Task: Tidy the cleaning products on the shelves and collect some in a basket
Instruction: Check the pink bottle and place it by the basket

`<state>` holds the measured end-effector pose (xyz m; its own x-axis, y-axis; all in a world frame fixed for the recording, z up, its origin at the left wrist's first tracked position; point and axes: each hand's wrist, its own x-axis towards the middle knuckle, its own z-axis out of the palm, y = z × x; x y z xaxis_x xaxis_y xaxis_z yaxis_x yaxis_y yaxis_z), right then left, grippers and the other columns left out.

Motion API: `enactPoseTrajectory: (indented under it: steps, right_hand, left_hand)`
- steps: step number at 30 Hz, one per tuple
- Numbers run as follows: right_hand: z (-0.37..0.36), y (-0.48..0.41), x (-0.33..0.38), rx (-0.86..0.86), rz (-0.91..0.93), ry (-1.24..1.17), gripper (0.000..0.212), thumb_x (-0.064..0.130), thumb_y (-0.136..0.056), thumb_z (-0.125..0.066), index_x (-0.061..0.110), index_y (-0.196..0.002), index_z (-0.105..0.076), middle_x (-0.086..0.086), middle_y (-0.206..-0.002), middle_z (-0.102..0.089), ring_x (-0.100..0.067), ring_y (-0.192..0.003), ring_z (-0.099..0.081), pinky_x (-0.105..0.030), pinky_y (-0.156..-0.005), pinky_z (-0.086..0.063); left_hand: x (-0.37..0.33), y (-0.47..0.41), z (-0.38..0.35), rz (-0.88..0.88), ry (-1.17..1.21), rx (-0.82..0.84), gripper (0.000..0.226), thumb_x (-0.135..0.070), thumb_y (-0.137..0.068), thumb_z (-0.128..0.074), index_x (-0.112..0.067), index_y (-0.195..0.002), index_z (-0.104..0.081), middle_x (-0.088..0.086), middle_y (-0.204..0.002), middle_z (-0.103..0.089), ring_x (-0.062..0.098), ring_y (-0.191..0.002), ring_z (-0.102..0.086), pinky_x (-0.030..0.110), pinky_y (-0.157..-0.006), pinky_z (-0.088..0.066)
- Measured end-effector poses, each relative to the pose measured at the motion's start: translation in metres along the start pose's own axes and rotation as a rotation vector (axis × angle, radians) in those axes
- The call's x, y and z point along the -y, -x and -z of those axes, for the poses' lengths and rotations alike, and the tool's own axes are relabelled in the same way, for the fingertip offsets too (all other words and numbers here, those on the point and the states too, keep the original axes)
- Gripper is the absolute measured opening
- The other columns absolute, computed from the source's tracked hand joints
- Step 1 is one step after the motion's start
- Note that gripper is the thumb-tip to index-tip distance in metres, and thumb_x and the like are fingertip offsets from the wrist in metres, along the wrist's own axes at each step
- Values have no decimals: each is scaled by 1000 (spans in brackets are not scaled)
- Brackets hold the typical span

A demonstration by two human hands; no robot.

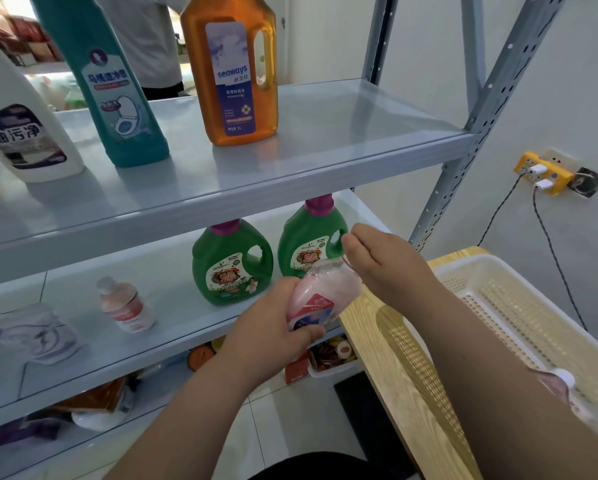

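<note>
Pouch point(325, 292) of pink stuff is hanging in mid-air right in front of the middle shelf point(173, 341), between the 2 green jugs point(231, 268) and the basket point(464, 268), and both hands are on it. Left hand point(277, 327) is wrapping round the lower half, fingers curled snug over the label, so that's the one doing the carrying. Right hand point(387, 261) is sitting at the top end with thumb and forefinger pinching the pouch's upper corner, other fingers tucked in; can't tell if it's a tab, a seal or a bit of string it's got. My guess is the 2-handed hold is because the thing is soft and floppy, so 1 hand is taking the weight while the other is steadying the top. Basket is sitting on the wood table point(394, 358) just right of the shelves, nice and close, which is probably what's making it the likely drop spot, though that's just me guessing. Something white-capped point(564, 377) is already lying in the basket, half hidden behind the right forearm. Small pink bottle point(128, 306) is standing and a flat pack point(34, 334) is lying further left on the same shelf, and 3 tall bottles point(124, 98) are standing on the top shelf point(308, 150), so plenty is waiting to be sorted.
</note>
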<state>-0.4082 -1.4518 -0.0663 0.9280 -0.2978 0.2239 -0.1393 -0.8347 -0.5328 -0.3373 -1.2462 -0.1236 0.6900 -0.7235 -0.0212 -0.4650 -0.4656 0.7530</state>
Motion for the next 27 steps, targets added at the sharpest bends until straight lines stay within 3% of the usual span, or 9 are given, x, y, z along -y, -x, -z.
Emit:
enactPoseTrajectory:
  steps: [2, 5, 6, 8, 10, 13, 16, 21, 27]
  right_hand:
    - [-4, 3, 3, -46, -27, -174, 41, 63, -100, -31, 27, -90, -49, 0, -73, -58, -13, -65, -53, -34, -57, -39]
    - [-19, 12, 8, -54, -113, -488, 32, 72, -91, -37, 47, -103, -52, 16, -90, -64, -3, -77, -62, -17, -61, -48]
    - [-26, 16, 9, -23, -132, -535, 27, 73, -89, -40, 54, -106, -50, 22, -95, -63, -1, -84, -65, -18, -66, -53]
    - [-38, 24, 14, 60, -154, -615, 26, 69, -90, -47, 67, -116, -47, 25, -101, -63, -4, -97, -69, -29, -75, -63]
    - [-48, 30, 21, 76, -172, -684, 37, 56, -97, -52, 74, -127, -39, 23, -104, -65, -8, -103, -70, -38, -79, -65]
    - [-55, 35, 36, -31, -178, -720, 42, 41, -102, -59, 69, -127, -38, 14, -110, -70, -12, -105, -72, -44, -83, -65]
    - [-57, 40, 54, -27, -170, -709, 49, 45, -96, -67, 71, -127, -39, 27, -118, -63, -8, -112, -67, -32, -78, -65]
    - [-61, 40, 78, -45, -175, -595, 111, 40, -81, -86, 57, -157, -8, 17, -141, -52, 1, -123, -58, -25, -93, -59]
    - [-31, 0, 79, -171, -184, -597, 122, 24, -76, -91, 41, -162, -6, -3, -146, -50, -16, -129, -59, -43, -104, -56]
  left_hand:
    - [-1, 1, -1, 38, 123, 25, 47, -68, -69, -69, -72, -100, -34, -26, -99, -62, -17, -91, -59, 9, -59, -50]
    - [-3, 2, 4, 121, 373, 9, 21, -69, -89, -61, -70, -99, -43, -20, -102, -66, -16, -90, -63, 6, -58, -51]
    - [-5, 3, 8, 157, 463, -17, 8, -75, -90, -50, -70, -96, -47, -20, -98, -69, -15, -87, -65, 7, -57, -52]
    - [-7, 4, 18, 221, 599, -78, 19, -80, -83, -37, -71, -87, -53, -30, -91, -70, -10, -81, -69, 11, -55, -53]
    - [-7, 6, 26, 270, 707, -123, 33, -80, -80, -37, -62, -94, -59, -26, -89, -73, 0, -80, -74, 17, -56, -57]
    - [0, 7, 31, 330, 850, -191, 48, -74, -91, -38, -38, -107, -66, -8, -90, -79, 16, -82, -78, 28, -61, -61]
    - [-1, 6, 40, 318, 943, -194, 40, -56, -104, -42, -30, -104, -71, 3, -96, -80, 24, -86, -79, 35, -65, -62]
    - [-13, -8, 57, 174, 1017, -103, 30, -47, -91, -49, -35, -101, -75, 11, -108, -78, 32, -99, -76, 51, -85, -61]
    - [-50, -47, 72, 34, 961, -56, 24, -44, -90, -52, -43, -98, -75, 4, -109, -78, 27, -101, -76, 50, -90, -60]
